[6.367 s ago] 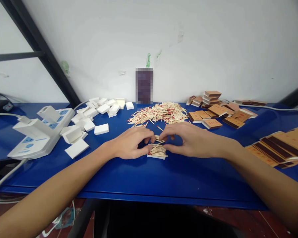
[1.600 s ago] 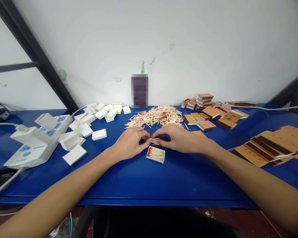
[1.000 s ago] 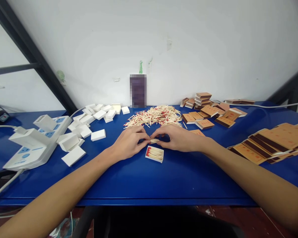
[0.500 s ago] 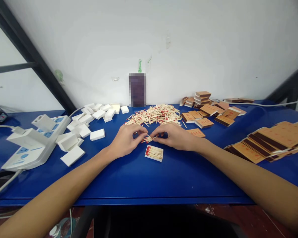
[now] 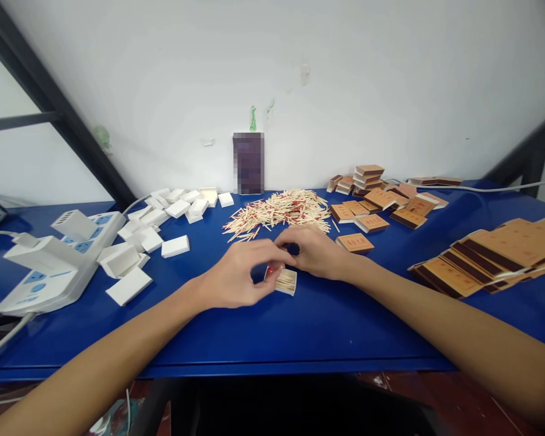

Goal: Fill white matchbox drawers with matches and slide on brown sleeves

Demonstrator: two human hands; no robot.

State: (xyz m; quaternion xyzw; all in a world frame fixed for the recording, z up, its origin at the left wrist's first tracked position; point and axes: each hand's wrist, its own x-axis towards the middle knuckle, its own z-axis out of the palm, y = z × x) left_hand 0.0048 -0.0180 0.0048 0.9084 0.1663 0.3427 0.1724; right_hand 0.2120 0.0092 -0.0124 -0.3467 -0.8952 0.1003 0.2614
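A small white matchbox tray (image 5: 287,284) filled with red-tipped matches (image 5: 285,278) lies on the blue table in front of me. My left hand (image 5: 245,275) reaches over the tray's left end, thumb and fingers curled around red match heads there. Just behind the tray is my right hand (image 5: 315,251), its thumb and fingers drawn together close to the left fingertips. What the right fingers hold, if anything, is hidden. Beyond both hands spreads a heap of loose matches (image 5: 281,209).
White empty trays (image 5: 175,246) are scattered at the left, beside a power strip (image 5: 68,266) with plugs and cables. Brown matchbox sleeves (image 5: 355,243) lie at the right, with a fanned row of more sleeves (image 5: 504,251) farther right. A pixelated dark panel (image 5: 249,163) stands against the wall.
Both hands were pinching a few matches together behind the tray. My left hand has come nearer and over the tray's left end; the right has shifted slightly nearer the tray.
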